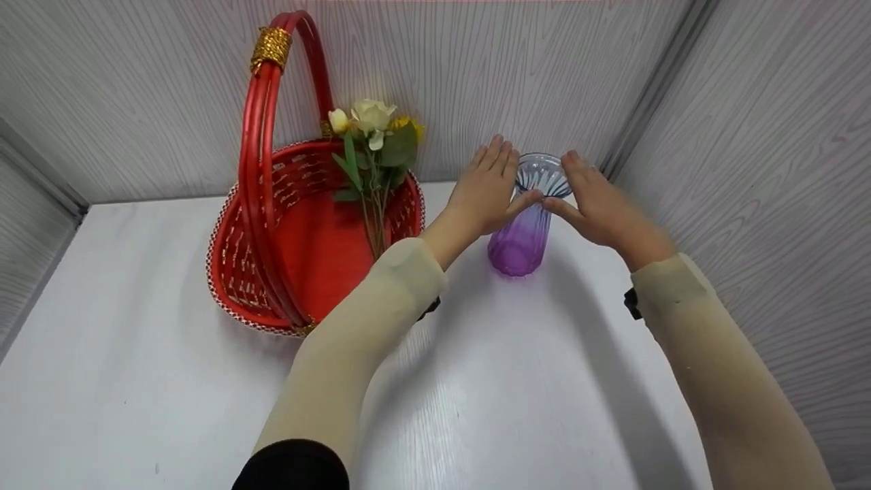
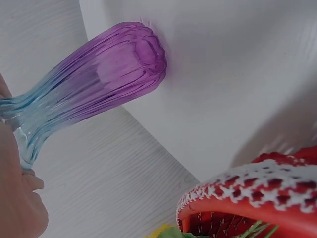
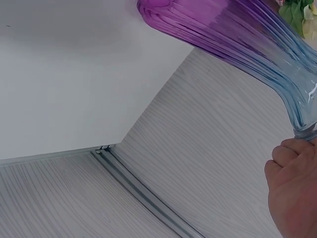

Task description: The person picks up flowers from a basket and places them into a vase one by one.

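A ribbed glass vase [image 1: 520, 235], purple at the base and fading to pale blue at its flared rim, stands upright on the white table in the head view. My left hand [image 1: 484, 187] is at the left side of the rim, fingers straight and thumb reaching across the front of the neck. On the other side my right hand [image 1: 595, 207] mirrors it, its fingers at the right of the rim. The two thumb tips come close together before the neck. In the left wrist view, the vase [image 2: 109, 72] shows its purple base against the table.
Left of the vase sits a red woven basket [image 1: 309, 238] with a tall arched handle [image 1: 255, 150] wrapped in gold. Flowers [image 1: 373, 117] in white and yellow lean inside it, leaves and stems included. Grey wood-grain panels [image 1: 544, 68] border the white table [image 1: 136, 367].
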`<state>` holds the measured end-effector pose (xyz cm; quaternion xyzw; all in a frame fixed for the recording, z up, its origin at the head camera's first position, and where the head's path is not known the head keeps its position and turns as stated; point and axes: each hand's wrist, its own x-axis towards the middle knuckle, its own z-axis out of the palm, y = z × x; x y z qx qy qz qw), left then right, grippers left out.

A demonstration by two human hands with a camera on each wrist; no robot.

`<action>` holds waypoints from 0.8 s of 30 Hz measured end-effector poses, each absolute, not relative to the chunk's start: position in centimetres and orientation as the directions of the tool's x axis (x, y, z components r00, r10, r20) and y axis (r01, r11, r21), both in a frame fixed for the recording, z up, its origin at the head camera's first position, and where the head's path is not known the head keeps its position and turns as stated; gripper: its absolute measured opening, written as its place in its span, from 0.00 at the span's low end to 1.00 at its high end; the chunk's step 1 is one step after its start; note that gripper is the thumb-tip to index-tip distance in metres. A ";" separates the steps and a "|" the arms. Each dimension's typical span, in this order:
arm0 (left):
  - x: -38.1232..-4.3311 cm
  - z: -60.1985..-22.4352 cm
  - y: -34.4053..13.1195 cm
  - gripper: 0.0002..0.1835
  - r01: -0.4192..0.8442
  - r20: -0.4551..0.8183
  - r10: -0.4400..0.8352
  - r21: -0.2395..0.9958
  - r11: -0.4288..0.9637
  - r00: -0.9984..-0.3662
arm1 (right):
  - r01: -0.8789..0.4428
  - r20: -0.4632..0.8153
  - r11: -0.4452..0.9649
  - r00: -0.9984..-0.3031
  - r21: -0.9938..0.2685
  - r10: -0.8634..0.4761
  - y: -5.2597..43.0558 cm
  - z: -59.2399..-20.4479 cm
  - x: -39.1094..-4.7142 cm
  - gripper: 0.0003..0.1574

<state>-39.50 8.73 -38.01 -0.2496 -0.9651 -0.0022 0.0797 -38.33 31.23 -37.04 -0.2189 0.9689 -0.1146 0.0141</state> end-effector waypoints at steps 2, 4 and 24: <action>-39.2 -38.2 8.5 0.51 0.479 0.161 0.477 -0.027 0.877 -0.864 | -0.428 0.029 0.874 -0.901 -0.230 -0.433 31.0 -37.2 -38.1 0.60; -38.9 -38.3 8.3 0.51 0.476 0.168 0.472 -0.020 0.879 -0.865 | -0.438 0.039 0.868 -0.896 -0.235 -0.441 30.8 -37.3 -37.9 0.60; -35.6 -38.5 5.7 0.50 0.465 0.199 0.448 0.041 0.885 -0.871 | -0.465 0.081 0.856 -0.884 -0.223 -0.460 28.2 -37.8 -35.4 0.60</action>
